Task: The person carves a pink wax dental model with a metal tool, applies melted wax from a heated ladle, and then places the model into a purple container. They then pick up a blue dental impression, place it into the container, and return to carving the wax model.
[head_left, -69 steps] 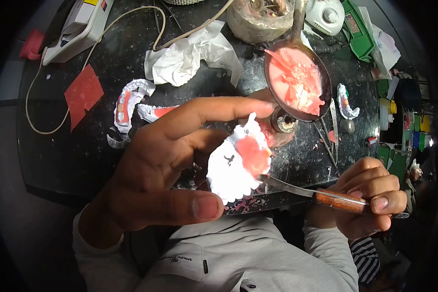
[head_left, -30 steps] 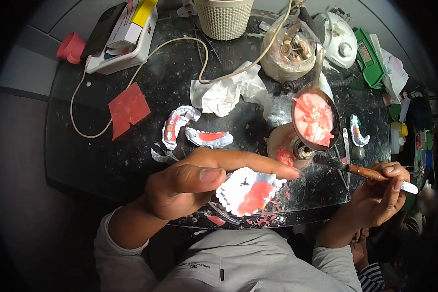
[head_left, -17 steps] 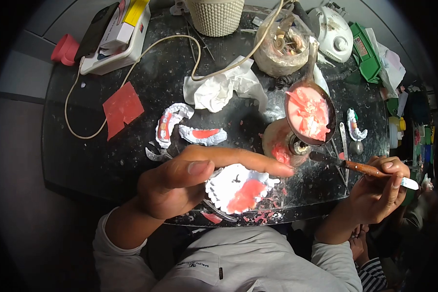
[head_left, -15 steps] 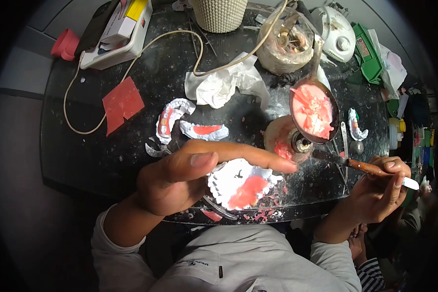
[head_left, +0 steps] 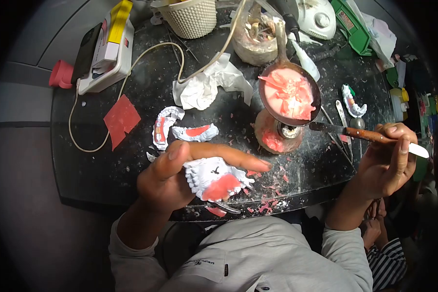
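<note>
Head view: chalky toothed cast (head_left: 213,178), wooden-handled knife (head_left: 367,135).

the left grip (head_left: 164,182) is pointing its index finger (head_left: 226,154) rightward, thumb (head_left: 175,158) standing raised; the right grip (head_left: 390,158) is holding its fingers (head_left: 398,130) curled; both forearms (head_left: 348,209) are slanting forward.

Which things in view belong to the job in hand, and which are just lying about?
Apparently in use:
- White toothed plaster model with pink patch, in the left hand
- Brown wooden-handled metal knife, in the right hand
- Round metal pan of pink material

Seemingly lying about:
- Crumpled white paper
- Beige woven-textured basket
- Pink flared cup
</note>
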A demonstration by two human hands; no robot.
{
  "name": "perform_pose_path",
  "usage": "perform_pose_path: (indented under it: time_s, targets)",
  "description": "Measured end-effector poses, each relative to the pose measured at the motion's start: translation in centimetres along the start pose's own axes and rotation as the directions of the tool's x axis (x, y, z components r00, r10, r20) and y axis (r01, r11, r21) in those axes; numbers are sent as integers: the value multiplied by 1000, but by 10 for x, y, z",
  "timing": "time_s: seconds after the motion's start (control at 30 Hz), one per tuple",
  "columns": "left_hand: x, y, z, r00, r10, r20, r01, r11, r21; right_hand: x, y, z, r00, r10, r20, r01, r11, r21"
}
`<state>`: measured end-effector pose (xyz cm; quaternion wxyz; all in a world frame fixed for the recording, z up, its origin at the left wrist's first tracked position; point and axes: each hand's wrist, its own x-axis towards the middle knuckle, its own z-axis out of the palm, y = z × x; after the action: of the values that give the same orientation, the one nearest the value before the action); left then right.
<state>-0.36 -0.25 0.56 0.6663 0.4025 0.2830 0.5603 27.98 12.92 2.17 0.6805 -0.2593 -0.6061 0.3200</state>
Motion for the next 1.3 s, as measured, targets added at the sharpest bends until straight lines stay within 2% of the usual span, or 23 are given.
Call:
perform_pose_path:
  time_s: [0.07,0.1,0.2,0.23,0.3,0.33,0.37,0.47,0.5,0.57,0.6,0.63,0.7,0.73,0.77,0.83,0.9,0.97,1.07,1.17,1.2,1.23,1.3]
  targets:
    - [0,1,0,999,-16,-37,17,999,31,3,-3,3,998,25,57,-24,1000,-8]
    - [0,0,0,998,-16,-61,19,999,43,2,0,6,1000,16,9,-16,1000,-22]
    - [5,-1,-4,995,77,-65,-74,996,59,2,5,6,999,1,43,-1,1000,-4]
    - [6,-3,-8,991,120,-55,-114,989,90,2,2,5,996,44,82,-45,999,17]
    - [2,-12,-14,965,201,-171,-192,979,63,2,5,5,999,30,20,-30,999,39]
    - [3,-2,-16,972,132,-194,-117,990,85,1,9,5,997,-78,8,78,994,-78]
    - [3,2,-18,975,62,-212,-40,994,105,0,10,2,994,-110,23,112,985,-133]
    - [5,-1,-19,945,119,-303,-81,987,136,4,2,5,993,-94,72,94,996,-1]
    - [4,-1,-21,948,121,-296,-80,986,147,5,2,4,995,-52,87,49,998,34]
    - [4,1,-27,975,84,-206,-98,993,-59,2,4,1,995,-26,99,19,997,74]
    - [8,3,-16,955,72,-287,-100,992,-82,1,5,3,997,-24,69,22,999,31]
    - [8,4,-16,962,44,-270,-73,993,-97,-1,5,6,999,-15,34,16,1000,-19]
    - [8,2,-18,983,30,-180,-56,988,-143,0,4,8,996,-19,82,18,1000,7]
    - [7,-4,-23,994,62,-94,-83,968,-239,2,5,6,995,12,100,-19,998,61]
    - [6,-6,-18,988,67,-141,-98,971,-218,4,5,9,997,8,76,-11,999,38]
    - [9,-8,-23,996,89,4,-86,976,-201,5,6,10,998,16,67,-16,1000,-2]
    - [5,-8,-14,994,58,-92,-75,978,-194,8,4,14,999,53,13,-52,996,-74]
    - [3,-9,-12,986,56,-155,-86,976,-198,10,8,13,992,93,83,-85,992,-93]
    - [3,-6,-12,987,23,-159,-51,984,-172,15,12,13,966,195,171,-160,967,-200]
    - [5,-3,-8,983,70,-173,-82,994,-66,15,14,19,930,249,271,-171,944,-282]
    - [4,-4,-8,979,71,-192,-86,994,-72,14,10,22,931,277,239,-197,929,-313]
    - [4,0,-13,988,94,-122,-98,995,-24,12,8,24,929,304,210,-223,915,-337]
    - [2,5,-16,989,95,-115,-94,995,15,10,14,20,929,282,239,-196,924,-330]
